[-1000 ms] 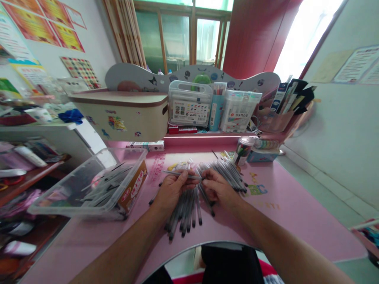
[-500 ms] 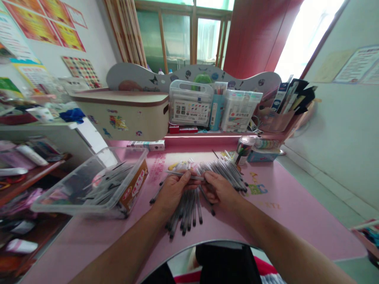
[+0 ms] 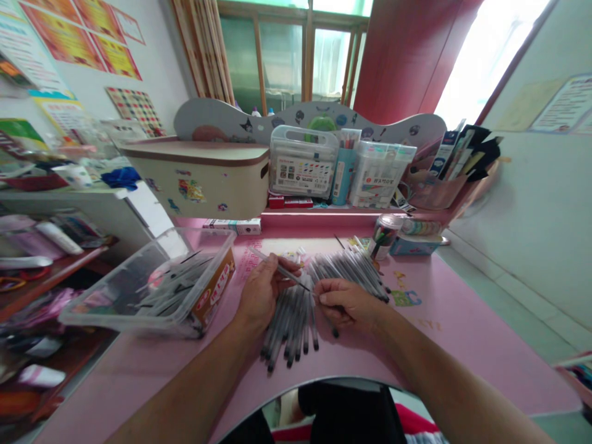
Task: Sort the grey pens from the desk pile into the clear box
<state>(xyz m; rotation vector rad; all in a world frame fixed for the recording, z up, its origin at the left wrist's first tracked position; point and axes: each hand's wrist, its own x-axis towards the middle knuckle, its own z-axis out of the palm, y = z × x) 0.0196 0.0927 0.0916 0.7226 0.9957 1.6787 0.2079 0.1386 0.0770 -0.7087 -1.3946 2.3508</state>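
My left hand (image 3: 259, 291) is closed around a slim clear pen (image 3: 287, 273), which slants down to the right with its dark, narrow end toward my right hand. Fingers of my right hand (image 3: 346, 302) are pinched together close to that end; whatever they hold is too small or hidden to make out. Beneath and between both hands lies a fanned pile of clear pens with black ends (image 3: 287, 336). A second bundle of similar pens (image 3: 349, 271) rests just beyond my right hand.
To the left stands a clear plastic bin (image 3: 124, 322) with loose pen parts in it. A lidded cream box (image 3: 203, 188), marker cases (image 3: 303, 166) and a pen holder (image 3: 437, 188) line the shelf behind. A clear jar (image 3: 385, 234) stands on the pink desk (image 3: 444, 345).
The hands have drawn slightly apart. The pen has tipped from nearly level to a slant, and its dark, narrow end now shows between the hands. My right hand has moved a little lower.
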